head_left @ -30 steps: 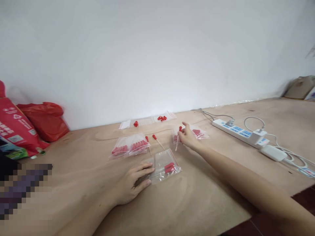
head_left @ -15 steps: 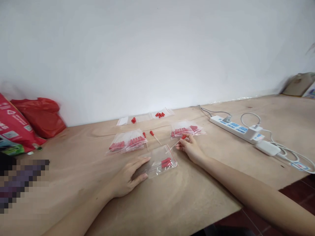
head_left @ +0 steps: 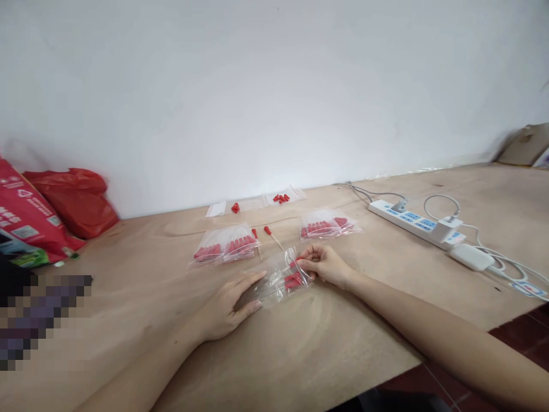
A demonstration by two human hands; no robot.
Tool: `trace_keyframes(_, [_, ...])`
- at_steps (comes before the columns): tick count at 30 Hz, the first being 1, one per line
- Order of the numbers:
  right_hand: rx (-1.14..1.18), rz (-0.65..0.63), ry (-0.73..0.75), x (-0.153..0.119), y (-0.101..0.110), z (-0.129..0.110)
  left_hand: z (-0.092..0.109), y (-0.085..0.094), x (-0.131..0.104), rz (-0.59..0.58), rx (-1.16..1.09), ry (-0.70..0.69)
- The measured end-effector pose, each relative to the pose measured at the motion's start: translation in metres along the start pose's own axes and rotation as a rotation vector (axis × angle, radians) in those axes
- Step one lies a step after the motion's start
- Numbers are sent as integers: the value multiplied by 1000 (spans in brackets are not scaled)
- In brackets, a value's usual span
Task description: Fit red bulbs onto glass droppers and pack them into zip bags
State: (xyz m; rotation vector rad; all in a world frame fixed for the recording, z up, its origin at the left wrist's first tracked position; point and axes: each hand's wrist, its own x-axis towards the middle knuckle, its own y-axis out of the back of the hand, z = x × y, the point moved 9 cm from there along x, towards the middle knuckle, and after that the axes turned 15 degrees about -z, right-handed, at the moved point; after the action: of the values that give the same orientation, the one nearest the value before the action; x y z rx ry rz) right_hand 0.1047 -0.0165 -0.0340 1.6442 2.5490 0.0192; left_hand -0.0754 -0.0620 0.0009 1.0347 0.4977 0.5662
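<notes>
A clear zip bag [head_left: 274,290] lies in front of me, its mouth to the right, with a few red-bulbed glass droppers [head_left: 293,280] inside. My left hand [head_left: 234,300] rests at its left end and holds it between the thumb and the fingers, which are set apart on its two edges. At the mouth, my right hand [head_left: 321,264] pinches one more dropper [head_left: 295,261] by its red bulb. That dropper's tube points left, into or over the bag; I cannot tell which. Two loose droppers [head_left: 268,230] lie just beyond the bag.
Filled bags of droppers lie behind on the left [head_left: 225,243] and right [head_left: 328,224]. Near the wall are small red bulbs [head_left: 281,198] on a flat bag. A white power strip [head_left: 412,220] with cables stands at right, red plastic bags [head_left: 86,200] at left.
My right hand has moved left and nearer with its dropper, from beside the right-hand bags to the zip bag's mouth. My left hand stays in place on the bag.
</notes>
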Motion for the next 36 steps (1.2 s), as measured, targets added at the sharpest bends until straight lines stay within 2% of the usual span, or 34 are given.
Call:
trace_keyframes(6, [-221, -160, 191, 5, -17, -8, 1, 0, 1, -8, 17, 10])
trace_keyframes(10, [-244, -108, 110, 3, -4, -6, 2, 0, 0, -14, 21, 13])
trace_keyframes(15, [-357, -221, 94, 1, -10, -10, 0, -2, 0, -13, 19, 5])
trace_keyframes(18, [-458, -197, 116, 2, -15, -11, 1, -2, 1, -18, 21, 0])
trace_keyframes(22, [-569, -85, 132, 4, -11, -14, 2, -3, 2, -36, 34, -5])
trace_keyframes(24, [-572, -105, 118, 8, -7, -16, 2, -4, 2, -40, 33, -4])
trace_keyframes(27, [-577, -131, 79, 25, 4, -24, 0, -5, 1, -39, 21, -1])
trace_keyframes(29, [-670, -12, 53, 41, 17, -38, 0, -6, 0, -42, 18, -2])
trace_keyframes(31, [-784, 81, -2, 61, 19, -48, -1, -7, 0, -50, 19, -3])
trace_keyframes(34, [-859, 121, -99, 92, 2, -50, 0, -9, 0, -61, 32, -11])
trace_keyframes(36, [-874, 88, -146, 110, -15, -47, 0, -10, 0, -70, 46, -19])
